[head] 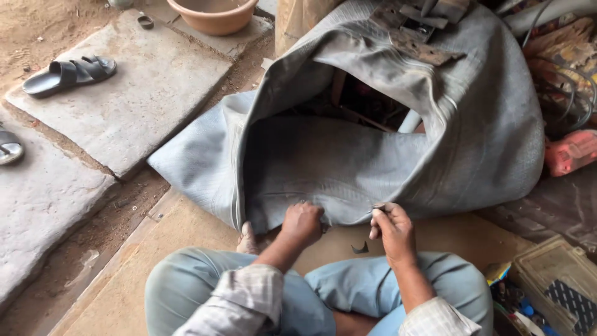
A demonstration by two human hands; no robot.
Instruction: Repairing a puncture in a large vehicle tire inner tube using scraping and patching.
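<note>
A large grey rubber inner tube (348, 155), thick and folded into a loop, lies in front of my crossed legs in light blue trousers. My left hand (303, 222) is closed on the tube's near edge. My right hand (392, 229) pinches the same edge a little to the right, and it seems to hold something small that I cannot make out. A small dark scrap (360, 249) lies on the board between my hands.
Flat stone slabs (124, 93) lie on sandy ground to the left, with a dark sandal (68, 73) and a clay-coloured basin (214, 14). A red power tool (571, 151) and cables sit at right. An open case of small parts (553, 283) is at lower right.
</note>
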